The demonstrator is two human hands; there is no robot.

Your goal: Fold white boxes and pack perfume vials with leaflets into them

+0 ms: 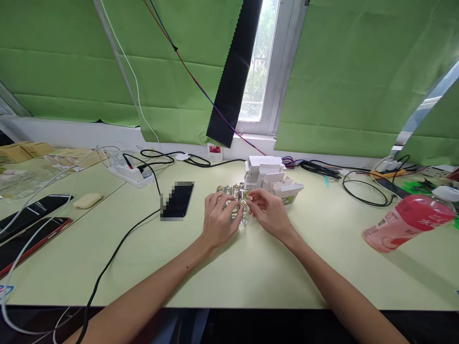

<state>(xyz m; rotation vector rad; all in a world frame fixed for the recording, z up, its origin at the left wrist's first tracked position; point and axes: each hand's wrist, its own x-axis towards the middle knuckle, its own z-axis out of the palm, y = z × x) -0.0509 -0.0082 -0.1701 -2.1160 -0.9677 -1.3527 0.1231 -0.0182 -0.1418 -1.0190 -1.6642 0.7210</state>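
Observation:
Several small glass bottles with gold caps [233,189] stand in a cluster at the middle of the pale green table [251,267]. My left hand [218,219] rests against the near side of the cluster, fingers curled around one bottle [244,215]. My right hand [267,210] pinches the gold cap of that same bottle from the right. Just behind the bottles lies a pile of small white cartons [270,177].
A dark phone [178,198] lies left of the bottles, a black cable [118,248] crossing before it. A power strip [131,174] and two more phones [28,224] sit at left. A pink drink bottle [407,222] lies at right, cables [358,186] behind.

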